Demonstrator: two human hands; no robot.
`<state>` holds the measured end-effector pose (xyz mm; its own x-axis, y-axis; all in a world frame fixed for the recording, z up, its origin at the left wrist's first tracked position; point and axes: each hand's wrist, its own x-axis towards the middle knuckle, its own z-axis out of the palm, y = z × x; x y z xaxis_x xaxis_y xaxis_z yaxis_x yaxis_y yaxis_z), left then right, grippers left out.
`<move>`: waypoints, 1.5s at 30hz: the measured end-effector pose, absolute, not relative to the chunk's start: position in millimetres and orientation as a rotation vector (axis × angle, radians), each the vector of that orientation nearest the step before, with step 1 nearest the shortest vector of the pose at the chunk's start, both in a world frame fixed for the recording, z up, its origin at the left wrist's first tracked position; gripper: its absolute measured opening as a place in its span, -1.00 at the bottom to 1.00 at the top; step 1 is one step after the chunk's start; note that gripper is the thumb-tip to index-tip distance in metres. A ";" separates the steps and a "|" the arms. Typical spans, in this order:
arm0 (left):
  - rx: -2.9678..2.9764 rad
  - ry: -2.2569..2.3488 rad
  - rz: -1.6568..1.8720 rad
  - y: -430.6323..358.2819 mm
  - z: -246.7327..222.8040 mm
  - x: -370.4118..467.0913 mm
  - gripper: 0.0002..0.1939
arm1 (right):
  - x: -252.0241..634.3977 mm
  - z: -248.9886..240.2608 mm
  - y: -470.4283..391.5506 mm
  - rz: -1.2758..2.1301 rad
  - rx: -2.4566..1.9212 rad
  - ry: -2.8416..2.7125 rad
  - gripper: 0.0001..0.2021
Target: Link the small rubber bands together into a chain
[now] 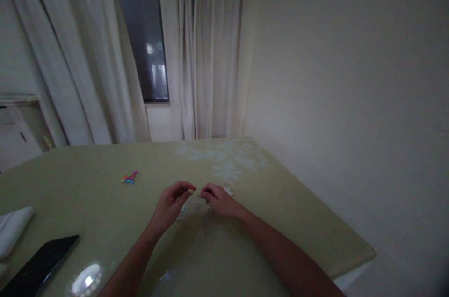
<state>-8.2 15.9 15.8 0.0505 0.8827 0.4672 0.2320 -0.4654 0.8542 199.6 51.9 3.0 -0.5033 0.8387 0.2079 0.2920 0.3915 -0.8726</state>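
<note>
Near the middle of the table, my left hand (pixel 176 199) pinches a small yellowish piece (pixel 191 191) between thumb and fingertips. Just to its right, my right hand (pixel 216 199) has its fingers closed together; a tiny pale bit (pixel 199 196) shows at the tips, too small to name. The two hands' fingertips are close but apart. Below them on the table lie several small clear or whitish pieces, among them a ring-shaped piece (pixel 199 238). A pale flat item (pixel 183 212) lies partly behind my left hand, and a white scrap (pixel 228 191) sits beyond my right wrist.
A cluster of small bright coloured pieces (pixel 129 177) lies farther back on the left of the table (pixel 301 222). At the front left are a black flat device (pixel 42 264), a white object (pixel 16 229) and a shiny round item (pixel 87 279). A wall (pixel 343 100) borders the right side.
</note>
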 end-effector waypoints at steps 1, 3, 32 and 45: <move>1.764 1.123 1.435 15.4 16.2 -7.7 -0.82 | 199.3 4.7 52.6 1.146 -0.945 -1.926 -0.87; 1.784 1.131 1.411 14.2 17.1 -6.4 -0.81 | 198.8 6.7 53.4 1.253 -0.881 -1.828 -0.78; 1.753 1.108 1.380 9.0 16.3 4.0 -0.79 | 194.4 19.5 42.8 1.554 -0.714 -1.587 -0.51; 1.676 1.082 1.403 5.2 19.9 8.7 -0.70 | 196.3 20.2 42.8 1.497 -0.727 -1.548 -0.55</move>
<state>8.7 5.2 19.9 0.0694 0.9091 0.4107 0.1658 -0.4164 0.8939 196.3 42.8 20.2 -0.4771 0.8616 0.1734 -0.1446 0.1176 -0.9825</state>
